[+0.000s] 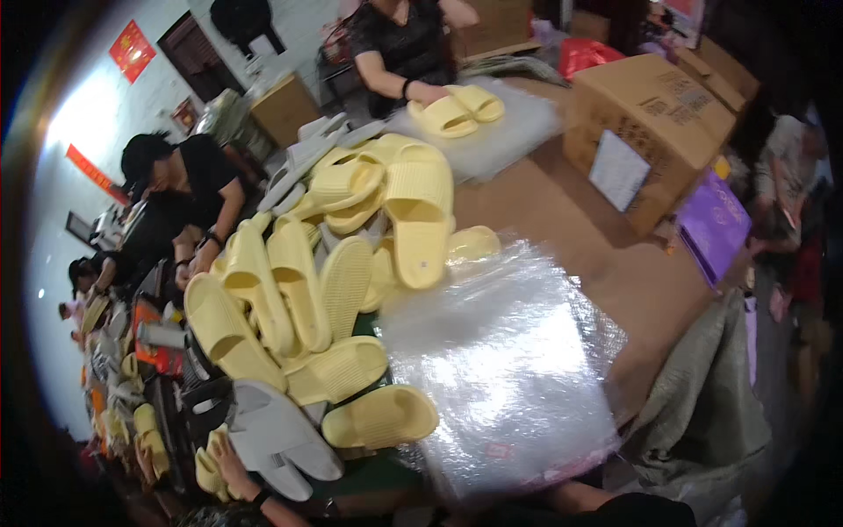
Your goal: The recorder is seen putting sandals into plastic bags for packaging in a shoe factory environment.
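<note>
White glare washes out the wall point(83, 119) near ten o'clock and streaks the clear plastic point(518, 351) toward five. Three o'clock lies dim, its figure point(784, 176) apparently blurred. Fisheye curvature bends the black-rimmed edges.

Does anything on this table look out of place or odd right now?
Nothing looks clearly spilled or damaged. The light grey open slippers at the near left stand out by colour, since most around them are pale yellow ribbed slippers. Those lie at mixed angles, some overlapping, which looks untidy.
</note>
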The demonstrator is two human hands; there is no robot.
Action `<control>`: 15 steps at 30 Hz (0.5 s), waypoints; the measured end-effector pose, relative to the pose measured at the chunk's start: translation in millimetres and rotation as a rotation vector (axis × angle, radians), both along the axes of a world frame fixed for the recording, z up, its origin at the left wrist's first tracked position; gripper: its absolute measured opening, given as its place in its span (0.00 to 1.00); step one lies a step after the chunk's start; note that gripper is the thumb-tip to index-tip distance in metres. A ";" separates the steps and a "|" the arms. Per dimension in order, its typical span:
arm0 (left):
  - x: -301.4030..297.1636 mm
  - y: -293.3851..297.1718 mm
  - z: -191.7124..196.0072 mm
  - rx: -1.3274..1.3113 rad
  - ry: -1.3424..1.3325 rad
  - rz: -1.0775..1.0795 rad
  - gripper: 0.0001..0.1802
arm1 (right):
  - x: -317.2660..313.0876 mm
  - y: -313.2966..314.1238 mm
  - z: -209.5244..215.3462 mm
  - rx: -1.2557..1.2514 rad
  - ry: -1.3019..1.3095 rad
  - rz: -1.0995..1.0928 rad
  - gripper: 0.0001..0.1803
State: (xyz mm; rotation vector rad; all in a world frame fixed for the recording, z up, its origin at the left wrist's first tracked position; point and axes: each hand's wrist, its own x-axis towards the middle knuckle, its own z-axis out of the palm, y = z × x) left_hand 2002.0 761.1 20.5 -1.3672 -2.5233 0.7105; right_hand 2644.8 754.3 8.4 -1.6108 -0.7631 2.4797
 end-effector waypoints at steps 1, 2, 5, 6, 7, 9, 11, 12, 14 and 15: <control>6.0 3.5 2.4 -0.110 0.056 0.029 0.31 | 3.5 -7.7 3.7 0.004 -0.014 -0.037 0.18; -20.3 -18.4 -1.9 -0.194 0.179 -0.013 0.31 | 7.3 -16.0 7.9 0.015 -0.014 -0.055 0.18; 23.4 -35.9 -51.9 -0.304 0.071 -0.005 0.31 | 8.4 -49.8 9.6 0.028 -0.061 -0.170 0.18; 97.5 -30.4 -77.4 -0.293 -0.005 -0.084 0.31 | 15.2 -65.7 17.7 0.047 -0.072 -0.242 0.18; 166.0 -31.6 -98.5 -0.286 -0.079 -0.161 0.31 | 21.3 -86.7 27.5 0.066 -0.080 -0.311 0.18; 266.7 -62.0 -129.3 -0.291 -0.207 -0.259 0.32 | 53.5 -94.0 -93.5 -0.012 0.548 0.134 0.14; 330.8 -103.6 -160.7 -0.328 -0.336 -0.311 0.32 | 20.9 -111.8 -31.3 0.018 -0.071 0.056 0.15; 359.9 -118.9 -169.6 -0.345 -0.401 -0.355 0.32 | 26.5 -143.3 -60.3 0.024 -0.081 0.028 0.15; 399.3 -147.9 -183.5 -0.399 -0.516 -0.436 0.33 | -26.8 -122.1 -94.9 0.372 -0.224 0.384 0.15; 412.1 -156.9 -189.8 -0.427 -0.577 -0.470 0.33 | -41.4 -112.2 -108.5 0.541 -0.302 0.570 0.15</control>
